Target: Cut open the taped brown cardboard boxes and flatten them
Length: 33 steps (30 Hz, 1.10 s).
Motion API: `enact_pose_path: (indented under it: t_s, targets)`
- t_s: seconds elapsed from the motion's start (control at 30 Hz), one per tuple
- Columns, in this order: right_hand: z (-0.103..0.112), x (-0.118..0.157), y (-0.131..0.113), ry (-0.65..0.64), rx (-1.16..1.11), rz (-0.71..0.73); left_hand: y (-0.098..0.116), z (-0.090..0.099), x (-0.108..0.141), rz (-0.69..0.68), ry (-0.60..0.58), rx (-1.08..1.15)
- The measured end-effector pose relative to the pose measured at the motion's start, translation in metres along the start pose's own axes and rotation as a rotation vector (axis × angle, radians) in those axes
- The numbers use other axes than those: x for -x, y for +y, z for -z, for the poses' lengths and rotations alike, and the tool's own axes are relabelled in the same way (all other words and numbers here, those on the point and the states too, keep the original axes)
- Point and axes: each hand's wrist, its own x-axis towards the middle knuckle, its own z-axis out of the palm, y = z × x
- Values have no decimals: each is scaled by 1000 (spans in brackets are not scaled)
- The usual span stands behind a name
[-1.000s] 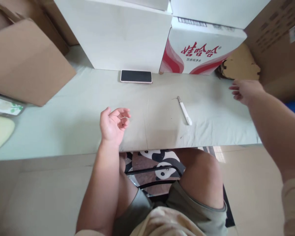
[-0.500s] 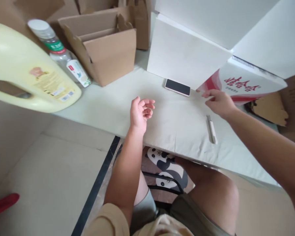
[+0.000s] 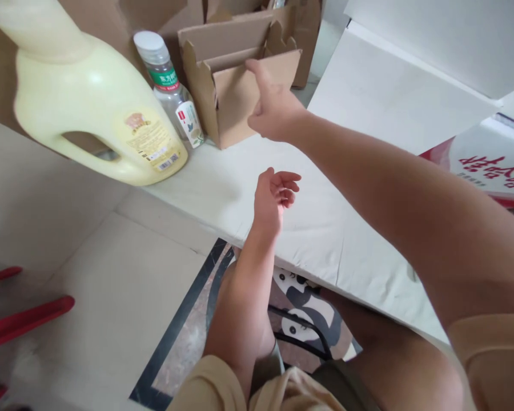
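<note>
My right hand (image 3: 278, 108) reaches across to an open-topped brown cardboard box (image 3: 235, 114). Its index finger stretches to the box's upper front edge, with the thumb apart below; whether it touches the box I cannot tell. Nothing shows in its grasp. Above the white-covered table (image 3: 223, 194), near the front edge, my left hand (image 3: 274, 197) hovers palm inward, fingers loosely bent and apart, holding nothing. Left of the box stands a clear plastic bottle (image 3: 169, 85) with a white cap and green label. My right forearm hides the area where the phone and white cutter knife lay.
A large pale-yellow jug (image 3: 98, 85) with a handle stands at the table's left end. Big white panels (image 3: 402, 85) rise at the back right, beside a white and red printed box (image 3: 488, 160). Red bars (image 3: 29, 322) show at lower left, near the floor.
My right hand has swung left from beside the printed box to the cardboard box. The view has turned left, shifting the scene rightward. My left hand keeps its loose pose.
</note>
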Motion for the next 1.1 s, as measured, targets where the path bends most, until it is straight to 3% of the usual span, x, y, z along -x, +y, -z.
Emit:
enact_pose_path:
  t_s: [0.07,0.2,0.33,0.47,0.57,0.7,0.8,0.93,1.03,1.1]
  targets:
    - [-4,-4,-11,-42,11,21,3,2,0,-16,12,-6]
    - [-6,-4,-16,97,33,92,7,0,2,-9,39,-6]
    - [0,-11,-18,51,84,3,7,-4,4,33,48,-20]
    - [4,-6,-10,132,135,-7,5,-7,3,25,48,-44]
    - [8,14,6,155,165,-21,5,-9,3,-134,216,4]
    - [21,59,41,165,201,-12,7,-9,10,-463,532,28]
    - [41,106,64,209,208,12,8,-7,17,-581,568,-17]
    - [72,189,81,213,227,-82,3,-6,20,-615,572,-205]
    - [81,258,92,330,91,-30,-6,-9,16,-641,450,-316]
    - [79,299,100,465,14,-50,-14,-13,15,-623,222,-380]
